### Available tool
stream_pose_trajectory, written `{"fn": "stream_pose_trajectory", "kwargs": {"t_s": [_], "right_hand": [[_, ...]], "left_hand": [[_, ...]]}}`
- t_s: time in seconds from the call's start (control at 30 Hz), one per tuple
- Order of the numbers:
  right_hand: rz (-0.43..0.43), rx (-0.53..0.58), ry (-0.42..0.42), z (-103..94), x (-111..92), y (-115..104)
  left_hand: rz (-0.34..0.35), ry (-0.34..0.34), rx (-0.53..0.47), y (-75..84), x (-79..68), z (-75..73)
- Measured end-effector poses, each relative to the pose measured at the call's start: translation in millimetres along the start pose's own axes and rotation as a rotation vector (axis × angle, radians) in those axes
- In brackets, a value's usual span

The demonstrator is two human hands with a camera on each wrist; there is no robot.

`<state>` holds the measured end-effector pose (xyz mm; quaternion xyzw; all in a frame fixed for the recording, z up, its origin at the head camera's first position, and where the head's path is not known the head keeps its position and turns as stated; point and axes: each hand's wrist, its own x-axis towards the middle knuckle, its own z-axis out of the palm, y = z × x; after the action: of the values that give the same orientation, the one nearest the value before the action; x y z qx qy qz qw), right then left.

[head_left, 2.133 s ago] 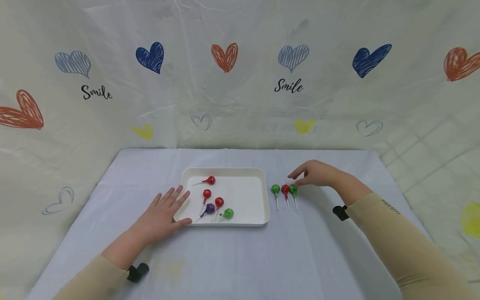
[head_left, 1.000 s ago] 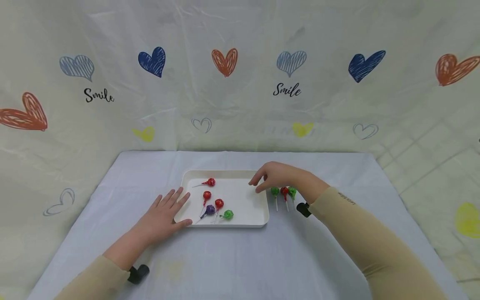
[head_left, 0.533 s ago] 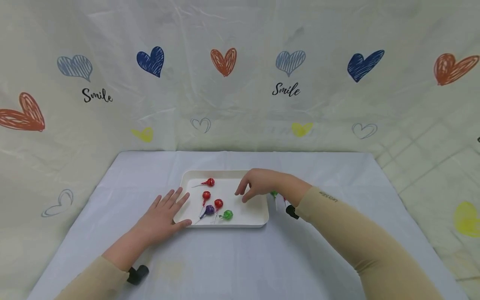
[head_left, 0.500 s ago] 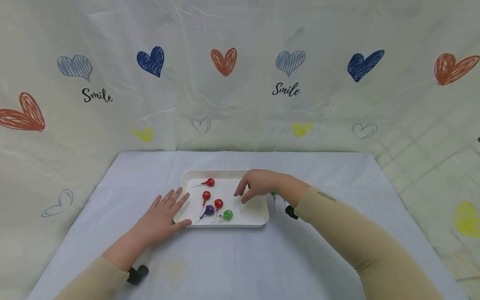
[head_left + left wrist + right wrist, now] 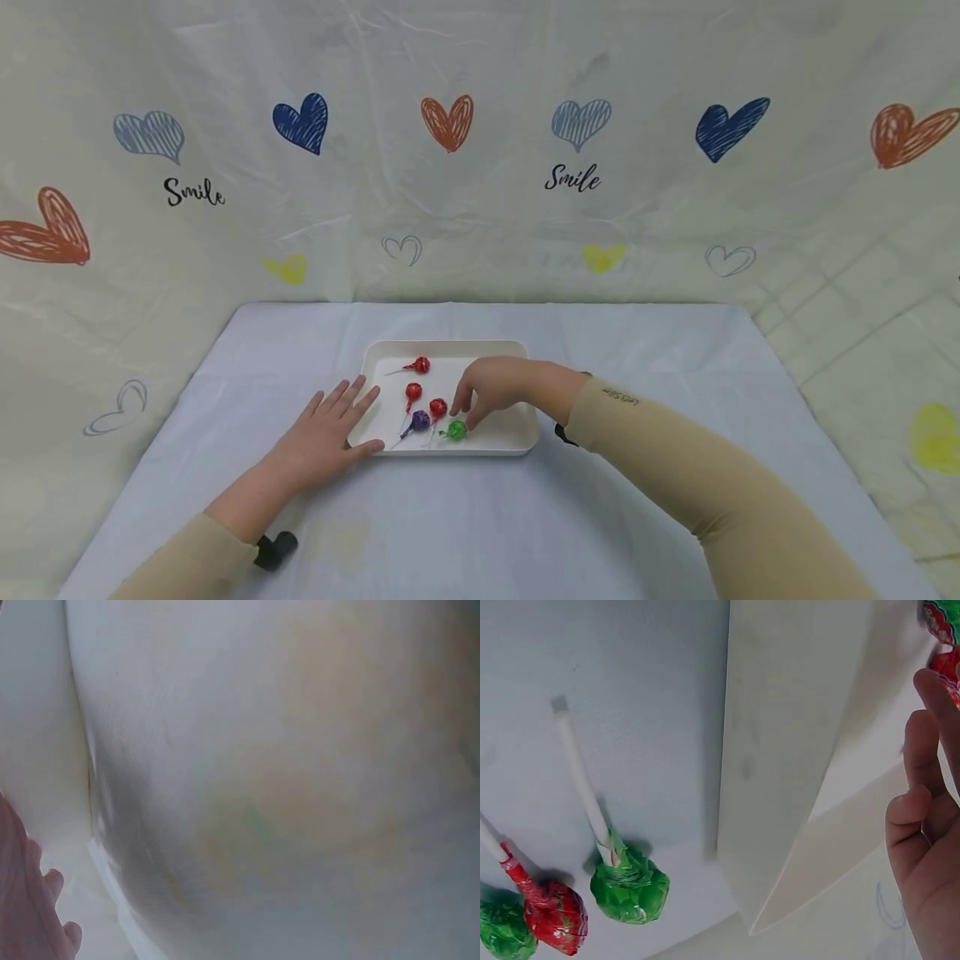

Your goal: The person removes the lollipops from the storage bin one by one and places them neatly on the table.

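My left hand (image 5: 318,442) lies with spread fingers on the left rim of a white tray (image 5: 517,429). Over the tray's right half my right hand (image 5: 495,385) reaches down, thumb and forefinger apart, right beside a green lollipop (image 5: 456,429); whether the thumb touches it I cannot tell. Left of that are a red lollipop (image 5: 438,407) and a purple lollipop (image 5: 420,419), close together. Two more red ones, a middle red lollipop (image 5: 413,391) and a far red lollipop (image 5: 422,365), lie behind. The left wrist view catches only part of the left hand (image 5: 34,892).
Outside the tray's right wall (image 5: 780,750), a green lollipop (image 5: 630,889), a red lollipop (image 5: 559,911) and another green lollipop (image 5: 506,930) lie in a row; the right arm hides them in the head view. A white cloth (image 5: 420,517) covers the table.
My right hand has left the row of three lollipops and moved left, then down over the tray to the green lollipop. The left hand has stayed on the rim.
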<state>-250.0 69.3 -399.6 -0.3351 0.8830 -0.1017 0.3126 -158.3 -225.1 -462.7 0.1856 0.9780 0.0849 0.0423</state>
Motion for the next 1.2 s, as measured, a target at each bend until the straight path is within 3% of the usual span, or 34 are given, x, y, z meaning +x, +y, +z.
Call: {"fn": "stream_pose_trajectory", "kwargs": {"t_s": [0.33,0.6,1.2], "right_hand": [[-0.032,-0.045,-0.02,6.7,9.7,-8.5],[-0.032,-0.071,-0.014,9.4,9.1,-11.7],[-0.073,-0.154,0.006,15.5,12.2,-12.6]], "left_hand": [[0.004,0.009,0.021,0.9,-0.5,0.5],[-0.018,-0.024,0.027,0.9,0.1,1.3],[-0.013,-0.024,0.021,5.1,-1.2,-3.0]]}}
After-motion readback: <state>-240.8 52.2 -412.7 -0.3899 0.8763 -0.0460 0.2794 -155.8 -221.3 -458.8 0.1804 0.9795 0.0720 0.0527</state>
